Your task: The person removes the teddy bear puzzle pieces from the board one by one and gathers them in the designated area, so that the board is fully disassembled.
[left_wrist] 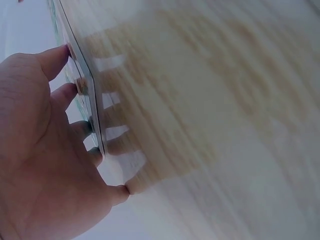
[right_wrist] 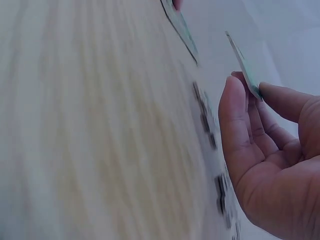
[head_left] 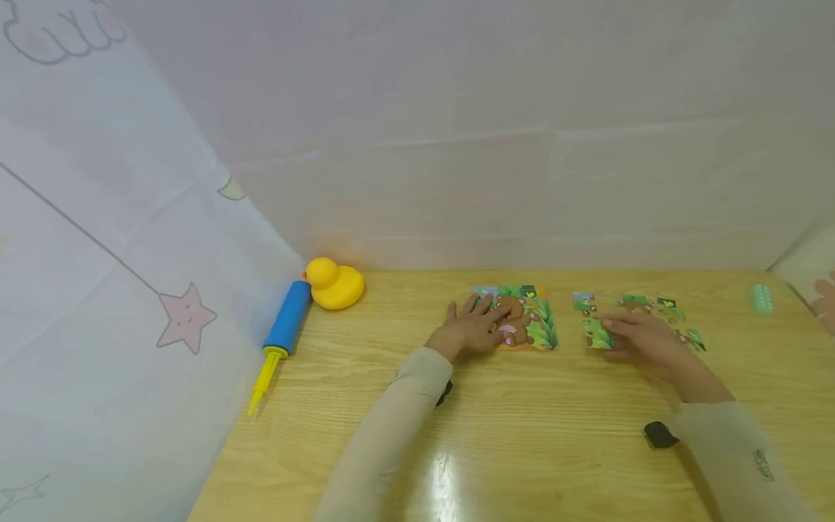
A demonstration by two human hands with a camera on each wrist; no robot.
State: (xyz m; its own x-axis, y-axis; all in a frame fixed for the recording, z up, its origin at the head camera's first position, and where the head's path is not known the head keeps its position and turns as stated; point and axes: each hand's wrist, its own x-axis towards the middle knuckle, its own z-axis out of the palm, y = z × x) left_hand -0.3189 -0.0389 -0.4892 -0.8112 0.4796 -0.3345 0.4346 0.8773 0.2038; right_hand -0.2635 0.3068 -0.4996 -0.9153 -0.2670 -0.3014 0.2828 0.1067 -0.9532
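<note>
My left hand [head_left: 468, 326] rests with spread fingers on the left side of a bear jigsaw puzzle [head_left: 543, 322]. In the left wrist view its fingertips touch the puzzle's edge [left_wrist: 89, 75] and one meets the tabletop. Between thumb and fingers, my right hand [head_left: 646, 344] pinches a green leafy puzzle piece [head_left: 596, 335]. The right wrist view shows that piece [right_wrist: 244, 67] tilted and raised off the table. Loose puzzle pieces [head_left: 633, 299] lie beyond and beside the right hand, some partly hidden by it.
A yellow rubber duck [head_left: 339, 286] and a blue hand pump [head_left: 289, 319] with a yellow nozzle lie at the wooden table's [head_left: 522, 449] left end. Toward the far right sits a small pale green studded block [head_left: 762, 299]. A cloth wall [head_left: 457, 188] runs along the back.
</note>
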